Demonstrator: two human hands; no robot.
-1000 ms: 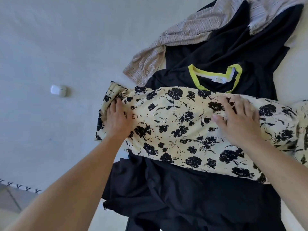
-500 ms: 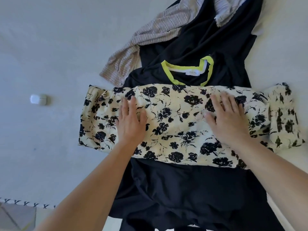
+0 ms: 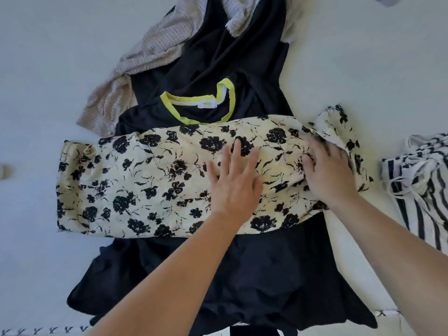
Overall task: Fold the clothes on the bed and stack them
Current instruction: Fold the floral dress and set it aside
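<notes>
light: bright, even daylight washing over | shadows: lying soft | blur: right hand [image 3: 328, 174] fingers smearing | edges: wide-angle bending

Before you, the floral garment [image 3: 150, 185] lies crosswise on the dark dress [image 3: 242, 275], which spreads over the bed [image 3: 48, 69]. Your left hand [image 3: 234, 185] rests flat near the garment's middle; your right hand [image 3: 329, 175] sits at its right end. Behind, the knitted top [image 3: 145, 61] overlaps the dress. The striped garment [image 3: 421, 187] lies to your right, apart.
</notes>
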